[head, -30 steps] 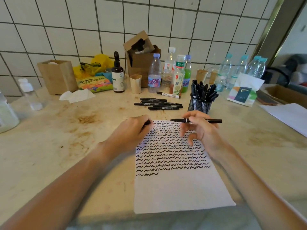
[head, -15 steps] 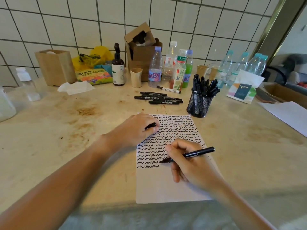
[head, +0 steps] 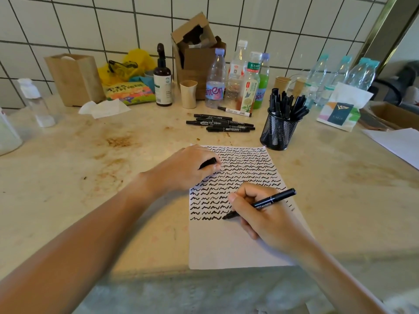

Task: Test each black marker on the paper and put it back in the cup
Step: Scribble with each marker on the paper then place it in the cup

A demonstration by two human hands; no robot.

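Black marker point(head: 263, 203) is in the right hand point(head: 264, 219), fingers clamped round the barrel in a writing grip, tip down on the paper point(head: 229, 243) at the end of the lowest squiggle row, back end tilted up & to the right. That's what I get from the head view, the only one I have.

Left hand point(head: 189, 167) rests on the paper's upper left corner, fingers curled shut on a small black piece, prob. the cap point(head: 208, 163); I only see its end poking out betw. thumb & fingers.

Paper lies on the surface point(head: 68, 189) right in front of me, top two thirds or so filled w/ rows of black wavy marks, bottom part blank.

Mesh cup point(head: 277, 133) stands just beyond the paper's top right corner, not touching it as far as I can tell, packed w/ upright black markers. A loose bunch of markers point(head: 221, 125) lies flat on the surface left of the cup, behind the paper; one white-barrelled marker point(head: 234, 111) lies a bit further back.

Along the tiled wall: water bottles point(head: 215, 87), a dark pump bottle point(head: 162, 83), cardboard box point(head: 197, 57), paper cup point(head: 188, 94). Tissue pack point(head: 341, 109) to the right of the cup.
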